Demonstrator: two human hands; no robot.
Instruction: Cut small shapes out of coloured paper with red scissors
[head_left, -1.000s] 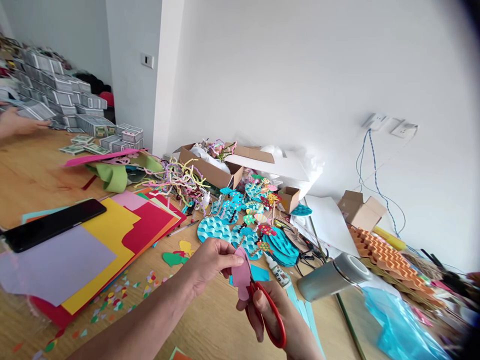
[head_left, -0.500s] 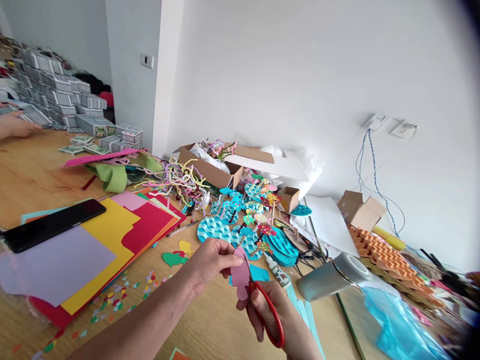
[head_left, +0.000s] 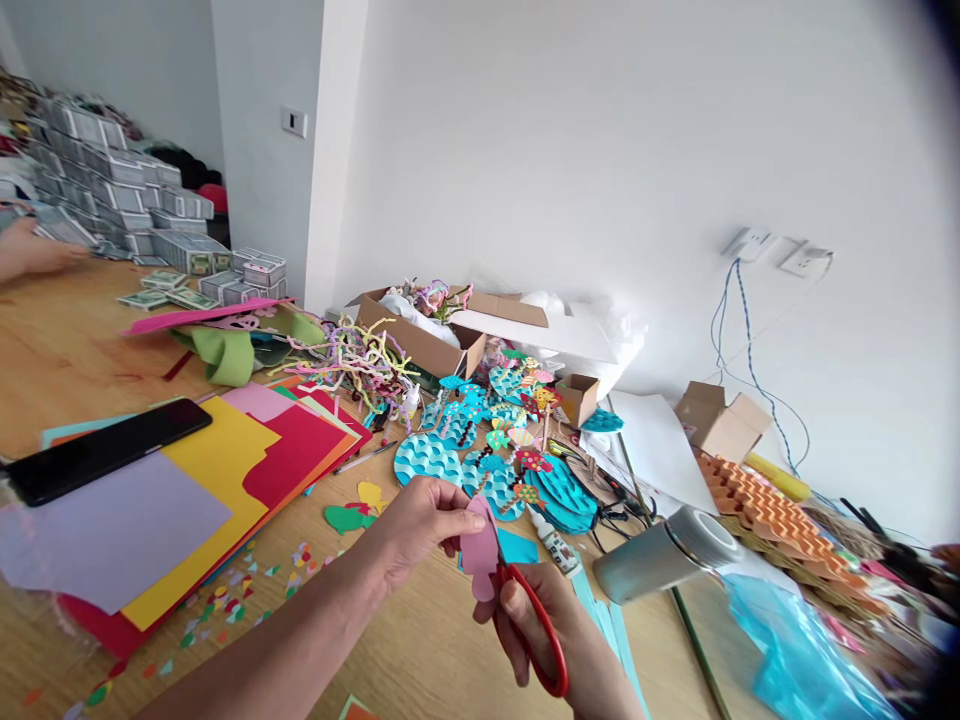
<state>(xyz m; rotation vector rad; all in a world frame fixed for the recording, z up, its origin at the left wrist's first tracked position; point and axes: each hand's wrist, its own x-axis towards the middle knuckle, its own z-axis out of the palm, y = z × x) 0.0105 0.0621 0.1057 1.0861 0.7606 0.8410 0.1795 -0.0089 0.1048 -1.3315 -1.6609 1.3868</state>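
My left hand (head_left: 436, 515) pinches the upper edge of a small pink paper cutout (head_left: 478, 555), which has a curved outline. Red-handled scissors (head_left: 547, 640) are in my right hand (head_left: 551, 610), their blades running along the right edge of the pink paper. The fingers of my right hand are partly hidden behind the paper and the handles. A piece of blue paper (head_left: 519, 546) lies just behind the scissors. Left of my left hand, green (head_left: 346, 517) and yellow (head_left: 370, 494) paper cutouts rest on the wooden table.
Coloured paper sheets (head_left: 225, 470) with a black phone (head_left: 112, 450) on top lie left, near scattered confetti scraps (head_left: 225, 605). A glue bottle (head_left: 555, 545), grey flask (head_left: 660, 555) and blue plastic bag (head_left: 795, 640) are right. Another person's hand (head_left: 37, 250) holds a grey-white box far left.
My hands, the paper and the scissors look almost unmoved. The other person's hand at far left has shifted slightly with the box.
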